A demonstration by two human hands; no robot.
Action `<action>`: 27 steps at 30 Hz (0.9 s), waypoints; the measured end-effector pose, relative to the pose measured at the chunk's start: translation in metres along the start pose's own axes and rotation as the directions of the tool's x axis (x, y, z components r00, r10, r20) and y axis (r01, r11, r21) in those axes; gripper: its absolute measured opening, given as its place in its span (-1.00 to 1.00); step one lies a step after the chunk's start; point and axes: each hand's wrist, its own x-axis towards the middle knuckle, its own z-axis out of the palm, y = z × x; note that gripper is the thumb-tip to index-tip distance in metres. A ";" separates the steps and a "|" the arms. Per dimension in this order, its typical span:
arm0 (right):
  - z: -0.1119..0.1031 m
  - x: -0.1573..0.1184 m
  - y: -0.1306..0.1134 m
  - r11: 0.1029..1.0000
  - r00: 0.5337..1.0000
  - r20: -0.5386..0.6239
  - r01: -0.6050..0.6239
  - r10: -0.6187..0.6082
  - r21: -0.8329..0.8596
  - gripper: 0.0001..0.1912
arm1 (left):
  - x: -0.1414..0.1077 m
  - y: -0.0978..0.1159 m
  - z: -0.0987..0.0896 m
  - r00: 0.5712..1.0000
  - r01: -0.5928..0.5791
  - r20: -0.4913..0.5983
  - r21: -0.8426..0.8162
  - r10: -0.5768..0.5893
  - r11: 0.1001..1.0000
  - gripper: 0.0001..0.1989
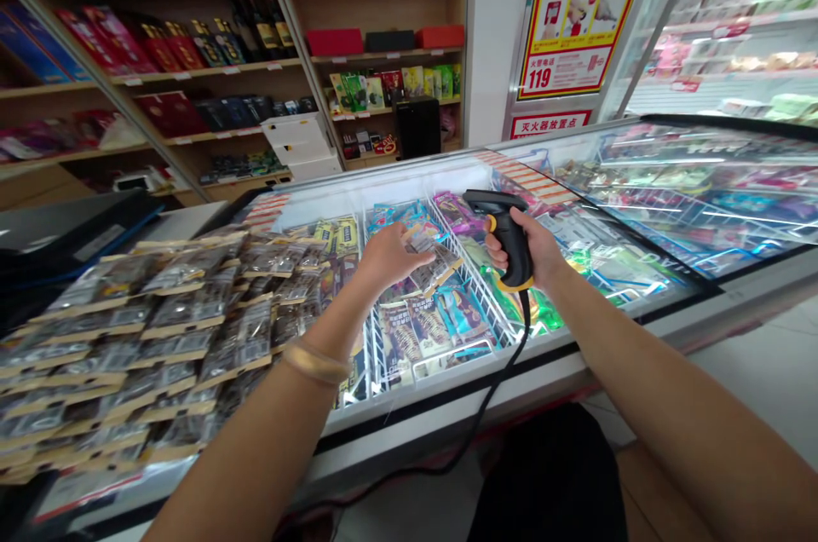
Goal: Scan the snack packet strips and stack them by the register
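Observation:
In the head view my right hand is wrapped round a black and yellow barcode scanner, its head tipped to the left and its cable hanging from the grip. My left hand, with a gold bangle at the wrist, pinches a small clear snack packet with tan edges over the freezer's glass top. The packet sits just left of and below the scanner head. To the left, a large spread of similar packets lies in overlapping rows on the glass.
Under the glass of the chest freezer, wire baskets hold wrapped ice creams. Shelves of boxes and bottles stand behind. A yellow-bordered poster hangs at the back, and a lit display fridge is at right.

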 end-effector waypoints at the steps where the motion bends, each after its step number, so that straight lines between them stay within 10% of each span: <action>1: 0.000 0.000 0.000 1.000 1.000 -0.004 -0.003 0.003 -0.007 -0.65 | -0.004 -0.003 -0.003 0.999 0.044 0.003 -0.109 -0.044 0.993 -0.65; 6: 0.002 -0.001 -0.001 0.999 1.000 0.013 -0.013 0.014 -0.044 -0.66 | -0.016 -0.016 -0.011 0.954 0.207 0.039 -0.803 -0.297 0.559 -0.80; 10: 0.004 -0.004 0.000 0.998 0.999 0.039 -0.023 0.026 -0.058 -0.67 | -0.023 -0.020 0.000 0.939 0.186 0.109 -0.959 -0.325 0.215 -0.78; 27: 0.007 -0.003 0.008 0.982 0.964 0.213 -0.132 0.159 -0.139 -0.61 | -0.026 -0.021 0.042 0.956 -0.069 -0.142 -0.959 -0.257 0.273 -0.76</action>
